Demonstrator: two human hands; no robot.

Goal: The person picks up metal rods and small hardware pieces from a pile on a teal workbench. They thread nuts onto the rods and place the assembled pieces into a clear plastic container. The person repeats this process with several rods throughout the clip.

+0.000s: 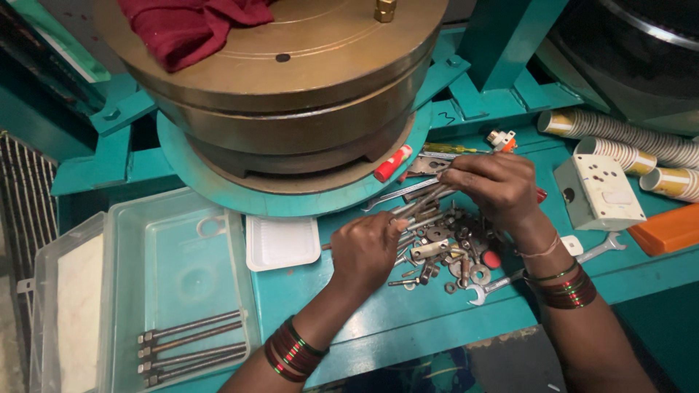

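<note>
My left hand [368,251] and my right hand [495,188] are both closed on a bundle of long metal bolts [422,205] held slanting over a teal workbench [408,313]. The left hand grips the lower ends, the right pinches the upper ends. Under them lies a heap of loose nuts, washers and bolts [451,255]. Both wrists wear red and green bangles.
A clear plastic tray [175,269] at the left holds several long bolts [193,348]. A small white lid [282,241], a wrench [542,268], a red-handled tool [393,163], a socket box [598,193], stacked paper cups [626,142] and a large round metal die [284,80] with a red cloth [186,25] surround them.
</note>
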